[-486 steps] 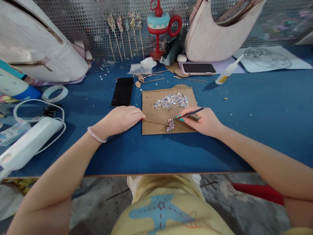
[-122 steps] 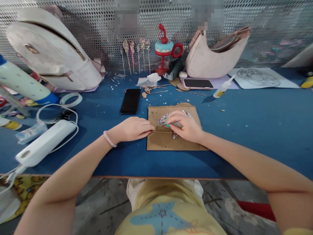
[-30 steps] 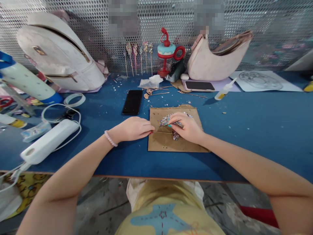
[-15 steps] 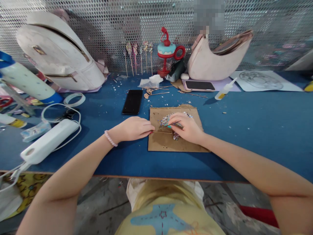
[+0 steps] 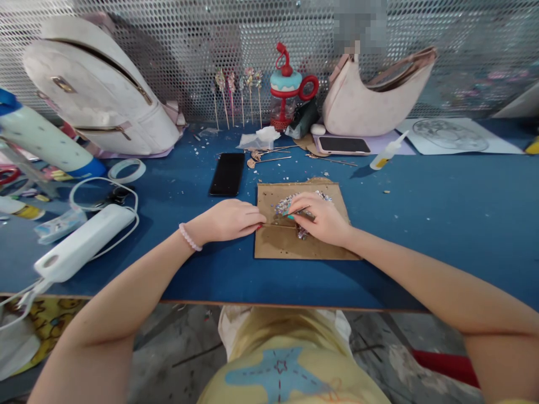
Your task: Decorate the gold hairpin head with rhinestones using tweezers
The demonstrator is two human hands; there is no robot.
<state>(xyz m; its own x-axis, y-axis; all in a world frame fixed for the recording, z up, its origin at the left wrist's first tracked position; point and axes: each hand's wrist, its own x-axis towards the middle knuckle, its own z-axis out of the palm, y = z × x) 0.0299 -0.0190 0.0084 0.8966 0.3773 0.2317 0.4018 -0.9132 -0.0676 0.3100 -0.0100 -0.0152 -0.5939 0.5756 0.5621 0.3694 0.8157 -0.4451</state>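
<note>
A brown cardboard sheet lies on the blue table before me. My left hand rests at its left edge, fingers pinched on the end of a thin stick that runs right across the cardboard. Over the middle, my right hand closes round slim dark tweezers, which point left and down. Their tip is too small to make out. Shiny loose flakes are heaped around and partly under the right hand, which hides the stick's far end.
A black phone lies left of the cardboard, and a glue bottle stands behind it to the right. Several thin sticks lie farther back. A white power strip with cables is at left; a backpack and handbag stand behind.
The tweezers in my right hand have tilted slightly. Both hands stay in nearly the same place; the whole view has shifted a little.
</note>
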